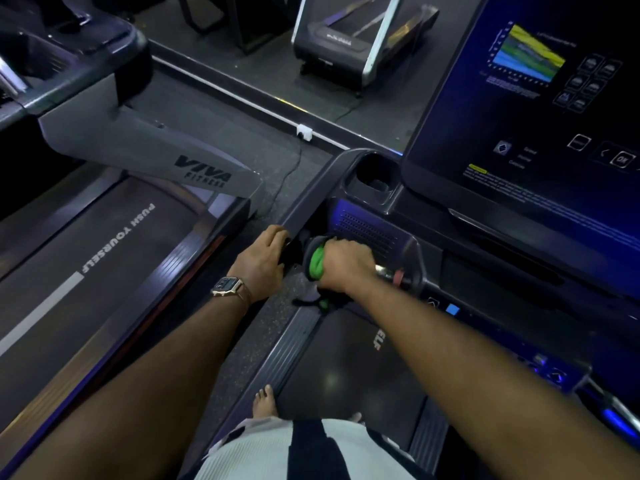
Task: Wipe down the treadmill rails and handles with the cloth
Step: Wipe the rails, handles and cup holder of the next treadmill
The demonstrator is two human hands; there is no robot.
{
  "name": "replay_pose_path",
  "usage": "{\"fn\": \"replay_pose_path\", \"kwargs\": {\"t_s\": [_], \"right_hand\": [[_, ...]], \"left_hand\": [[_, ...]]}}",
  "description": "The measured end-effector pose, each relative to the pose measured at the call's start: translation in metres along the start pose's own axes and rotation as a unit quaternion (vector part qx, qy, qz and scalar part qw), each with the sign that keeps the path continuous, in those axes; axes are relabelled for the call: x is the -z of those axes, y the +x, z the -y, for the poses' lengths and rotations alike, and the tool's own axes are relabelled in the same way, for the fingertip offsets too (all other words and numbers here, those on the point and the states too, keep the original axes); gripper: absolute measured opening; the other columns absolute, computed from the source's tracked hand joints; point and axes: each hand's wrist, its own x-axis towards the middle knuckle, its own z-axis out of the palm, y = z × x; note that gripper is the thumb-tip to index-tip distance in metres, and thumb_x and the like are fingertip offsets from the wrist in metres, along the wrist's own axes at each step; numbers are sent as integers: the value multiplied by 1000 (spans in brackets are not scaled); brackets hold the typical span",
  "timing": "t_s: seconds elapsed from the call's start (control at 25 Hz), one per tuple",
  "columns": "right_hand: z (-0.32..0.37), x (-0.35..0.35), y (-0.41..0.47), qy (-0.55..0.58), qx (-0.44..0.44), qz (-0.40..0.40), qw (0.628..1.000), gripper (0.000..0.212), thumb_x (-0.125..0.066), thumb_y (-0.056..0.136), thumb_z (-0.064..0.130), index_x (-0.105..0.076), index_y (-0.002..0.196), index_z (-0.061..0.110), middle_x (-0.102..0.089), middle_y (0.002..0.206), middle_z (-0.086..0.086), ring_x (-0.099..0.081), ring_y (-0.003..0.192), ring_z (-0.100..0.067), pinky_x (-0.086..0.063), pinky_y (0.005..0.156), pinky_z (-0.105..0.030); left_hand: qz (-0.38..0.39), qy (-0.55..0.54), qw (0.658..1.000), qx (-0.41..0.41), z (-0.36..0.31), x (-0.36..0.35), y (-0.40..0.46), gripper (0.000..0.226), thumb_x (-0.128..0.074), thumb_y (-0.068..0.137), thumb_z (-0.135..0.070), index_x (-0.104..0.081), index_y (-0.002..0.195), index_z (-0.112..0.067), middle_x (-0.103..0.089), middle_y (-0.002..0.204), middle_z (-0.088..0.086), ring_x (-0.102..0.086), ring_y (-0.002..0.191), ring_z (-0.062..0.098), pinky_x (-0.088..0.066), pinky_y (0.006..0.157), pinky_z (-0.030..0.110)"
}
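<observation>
Had the green cloth (317,259) bunched in the right hand (343,263), wrapped round the handle (391,271) running off rightward, left hand (265,259) gripping the rail (311,199).

The room is dim. A dark speckled rubber floor (221,133) runs between the machines. A thin white strip (242,100) crosses it, and a black cable (287,178) trails near a small white clip (304,130).

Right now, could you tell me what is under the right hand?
A green cloth bunched beneath the right hand, pressed on the treadmill's front handle. The handle's covered stretch is hidden. The left hand grips the side rail.
</observation>
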Motion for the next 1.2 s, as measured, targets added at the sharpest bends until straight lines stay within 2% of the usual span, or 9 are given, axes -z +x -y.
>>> {"fn": "replay_pose_path", "kwargs": {"t_s": [0.16, 0.28, 0.36, 0.56, 0.64, 0.84, 0.92, 1.08, 1.2], "right_hand": [[-23, 3, -7, 30, -11, 69, 997, 79, -84, 48, 58, -61, 114, 21, -65, 112, -3, -66, 101, -28, -52, 80, -34], [-32, -7, -24, -49, -1, -66, 997, 60, -77, 61, 41, -58, 113, 18, -68, 107, -1, -67, 96, -27, -53, 77, -35], [-34, -21, -35, -61, 20, -93, 994, 56, -76, 60, 35, -56, 110, 17, -68, 102, -2, -66, 92, -26, -50, 70, -34], [-49, 9, -29, 21, -38, 41, 998, 78, -88, 44, 53, -60, 110, 22, -66, 112, -2, -65, 100, -27, -51, 78, -35], [-55, 13, -34, 29, -58, 97, 993, 77, -91, 49, 47, -59, 114, 20, -63, 115, -3, -64, 104, -29, -53, 82, -37], [-54, -49, -77, -128, -20, -213, 968, 31, -56, 85, 1, -55, 116, 2, -59, 103, -14, -58, 96, -33, -49, 90, -46], [-57, -41, -74, -109, -36, -170, 979, 31, -54, 86, 4, -54, 117, 5, -60, 107, -12, -57, 98, -32, -49, 91, -45], [-73, 4, -44, 17, -58, 44, 997, 65, -91, 54, 29, -56, 108, 18, -58, 101, -2, -63, 98, -26, -56, 84, -35], [-66, -17, -58, -44, -34, -73, 996, 57, -83, 65, 14, -54, 113, 12, -59, 105, -6, -61, 98, -29, -53, 85, -40]], "left_hand": [[4, 86, 995, -58, 0, -4, 0, 58, -62, 73, -11, -51, 130, -9, -44, 130, 4, -49, 110, 25, -58, 68, 42], [51, 175, 969, -167, -1, -4, 7, 54, -59, 71, -13, -62, 125, -5, -52, 134, 15, -50, 120, 35, -54, 89, 45], [68, 223, 952, -199, -4, -5, 14, 54, -53, 70, -18, -66, 120, -3, -59, 130, 16, -50, 121, 36, -50, 97, 45], [36, 182, 967, -173, -10, -7, 15, 61, -33, 68, -28, -71, 111, -6, -66, 114, 5, -48, 114, 30, -48, 90, 40], [15, 150, 975, -167, -11, -8, 14, 56, -35, 69, -26, -71, 107, -6, -66, 112, 3, -46, 112, 28, -44, 88, 39], [-20, 111, 982, -151, -9, -12, 13, 49, -52, 64, -16, -72, 106, -2, -68, 113, 6, -43, 113, 27, -48, 90, 43], [-6, 108, 984, -142, -7, -11, 12, 51, -67, 58, -12, -72, 108, -2, -68, 115, 5, -41, 115, 26, -48, 91, 43], [10, 99, 986, -132, -6, -9, 11, 57, -77, 53, -10, -72, 109, -4, -68, 115, 2, -41, 115, 25, -48, 92, 41], [-1, 85, 987, -134, -6, -8, 11, 57, -79, 50, -9, -73, 107, -4, -69, 112, 2, -41, 114, 24, -49, 90, 41]]}}
